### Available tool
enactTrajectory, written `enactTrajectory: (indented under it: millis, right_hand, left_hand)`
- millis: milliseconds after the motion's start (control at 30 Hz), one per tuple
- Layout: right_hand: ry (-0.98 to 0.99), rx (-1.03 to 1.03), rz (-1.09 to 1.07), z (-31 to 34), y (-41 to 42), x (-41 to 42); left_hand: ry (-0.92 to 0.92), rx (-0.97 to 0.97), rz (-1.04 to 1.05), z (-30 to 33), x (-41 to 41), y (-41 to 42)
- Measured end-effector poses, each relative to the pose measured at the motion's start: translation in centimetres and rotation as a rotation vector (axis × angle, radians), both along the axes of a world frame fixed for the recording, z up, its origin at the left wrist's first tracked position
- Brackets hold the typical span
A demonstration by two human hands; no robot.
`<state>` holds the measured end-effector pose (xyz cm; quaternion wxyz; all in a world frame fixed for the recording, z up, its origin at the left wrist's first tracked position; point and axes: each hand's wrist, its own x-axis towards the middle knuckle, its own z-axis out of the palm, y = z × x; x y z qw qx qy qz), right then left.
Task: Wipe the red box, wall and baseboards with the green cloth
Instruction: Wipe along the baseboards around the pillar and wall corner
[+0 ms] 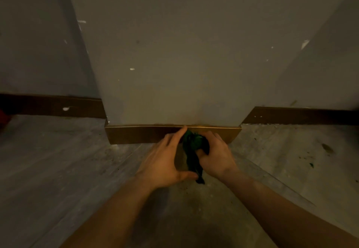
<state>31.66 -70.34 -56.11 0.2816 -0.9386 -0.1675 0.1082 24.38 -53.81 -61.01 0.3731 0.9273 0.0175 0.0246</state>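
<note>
1. Green cloth (191, 143), dark and bunched, low against the front baseboard (139, 134) of the jutting wall section, near its right half; one tail trailing down toward the floor (58, 170) between the two wrists.
2. Right hand (215, 154) clamped on the cloth's upper bunch, fingers curled over it, knuckles just beside the baseboard face.
3. Left hand (165, 158) spread, not gripping; fingertips reaching to the baseboard's top edge, thumb lying near the cloth's lower tail; whether touching the cloth, cannot tell.
4. Both bare forearms coming in from the bottom corners, converging at the cloth.
5. Front baseboard brown and lit, capping the foot of the grey wall (174, 63); wall flecked with small white marks.
6. Darker baseboards set farther back on either side: left baseboard (48, 106) with a white smear, right baseboard (301, 115) with tiny pale dots.
7. Floor grey and streaked on the left, paler and speckled with dark spots on the right.
8. Sliver of something red (3, 117) at the far left edge, well apart from the hands; too cropped to identify.
</note>
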Motion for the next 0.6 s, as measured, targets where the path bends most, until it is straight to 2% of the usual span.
enactTrajectory:
  millis: [200,267,467,600]
  right_hand:
    - [0.268,0.314,0.027,1.9,0.3,-1.8]
    - [0.271,0.359,0.029,2.6,0.3,-2.0]
    - [0.221,0.236,0.161,5.1,-0.1,-1.9]
    - [-0.019,0.092,0.204,7.1,-0.5,-1.7]
  left_hand:
    - [-0.114,0.2,-0.034,2.8,-0.3,0.1]
    - [-0.153,0.238,-0.025,3.6,-0.5,0.2]
    - [-0.218,0.381,-0.005,6.7,-0.3,1.3]
    - [-0.229,0.415,-0.052,8.9,0.3,1.4]
